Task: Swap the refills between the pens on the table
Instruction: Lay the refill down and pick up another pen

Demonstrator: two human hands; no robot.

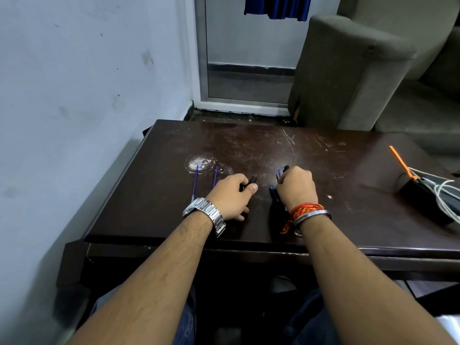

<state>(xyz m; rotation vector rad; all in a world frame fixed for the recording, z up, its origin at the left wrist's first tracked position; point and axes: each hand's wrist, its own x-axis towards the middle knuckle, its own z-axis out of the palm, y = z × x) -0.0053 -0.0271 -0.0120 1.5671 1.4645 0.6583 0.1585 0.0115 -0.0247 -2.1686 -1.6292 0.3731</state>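
Two thin blue refills lie side by side on the dark brown table (323, 220): one refill (195, 183) at the left, the second refill (215, 176) just right of it, its lower end hidden behind my left hand. My left hand (232, 195), with a metal watch on the wrist, is closed around a black pen part (252, 181) that sticks out past the thumb. My right hand (296, 188) is closed on a bunch of pens (282, 173) whose dark and blue tips show above the fist. More blue and black pens (275, 195) lie under that hand.
A black box (420, 197) with white cables and an orange strip (399, 160) sits at the table's right edge. A wall runs along the left. A grey sofa (348, 70) and a door stand beyond the far edge.
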